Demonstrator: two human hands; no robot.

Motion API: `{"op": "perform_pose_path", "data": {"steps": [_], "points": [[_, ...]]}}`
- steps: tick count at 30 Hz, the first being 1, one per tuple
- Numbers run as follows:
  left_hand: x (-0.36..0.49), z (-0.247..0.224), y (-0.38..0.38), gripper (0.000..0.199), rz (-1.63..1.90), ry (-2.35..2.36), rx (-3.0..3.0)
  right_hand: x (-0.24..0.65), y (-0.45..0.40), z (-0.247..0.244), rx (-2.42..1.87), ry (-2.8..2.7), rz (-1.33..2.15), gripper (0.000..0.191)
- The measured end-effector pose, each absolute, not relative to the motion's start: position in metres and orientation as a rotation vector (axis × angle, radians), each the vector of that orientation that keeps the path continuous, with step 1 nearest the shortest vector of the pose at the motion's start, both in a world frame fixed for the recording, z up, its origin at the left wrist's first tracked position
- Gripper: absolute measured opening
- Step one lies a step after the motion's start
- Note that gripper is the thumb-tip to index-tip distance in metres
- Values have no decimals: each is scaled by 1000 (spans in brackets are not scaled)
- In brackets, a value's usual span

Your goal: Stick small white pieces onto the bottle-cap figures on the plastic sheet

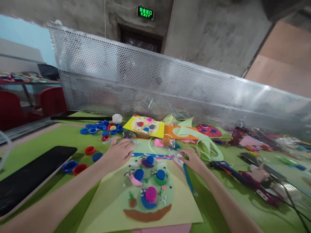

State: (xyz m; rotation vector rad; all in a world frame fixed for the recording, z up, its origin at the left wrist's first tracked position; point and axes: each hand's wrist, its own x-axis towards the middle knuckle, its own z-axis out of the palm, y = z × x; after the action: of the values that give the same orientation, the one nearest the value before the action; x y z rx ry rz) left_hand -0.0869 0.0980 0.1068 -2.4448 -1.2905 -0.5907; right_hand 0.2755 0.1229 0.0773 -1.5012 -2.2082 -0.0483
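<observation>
A pale green craft sheet lies in front of me, decorated with a round green disc, bottle-cap snails in blue and magenta, and a brown arc. My left hand rests flat with fingers spread on the sheet's far left corner. My right hand sits at the far right corner, fingers curled on a small clear plastic bag; whether it grips the bag is unclear.
Loose blue and red bottle caps lie at the left, by a black tablet. A yellow collage sheet, orange and green paper scraps and a red disc lie behind. A glue gun, phone and cables are at the right. A perforated metal screen stands at the back.
</observation>
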Motion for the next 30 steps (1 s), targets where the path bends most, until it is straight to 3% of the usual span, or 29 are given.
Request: {"op": "perform_pose_path", "data": {"steps": [12,22,30], "points": [[-88,105,100,35,-519,-1521,-2346,263,117,75,-1384,-2180,-104,21],[-105,99,111,51,-464,-1896,-1991,259,118,67,-1387,-2184,-93,20],[-111,97,119,36,-383,-1916,-2007,256,118,68,-1364,-2184,-75,21]]}}
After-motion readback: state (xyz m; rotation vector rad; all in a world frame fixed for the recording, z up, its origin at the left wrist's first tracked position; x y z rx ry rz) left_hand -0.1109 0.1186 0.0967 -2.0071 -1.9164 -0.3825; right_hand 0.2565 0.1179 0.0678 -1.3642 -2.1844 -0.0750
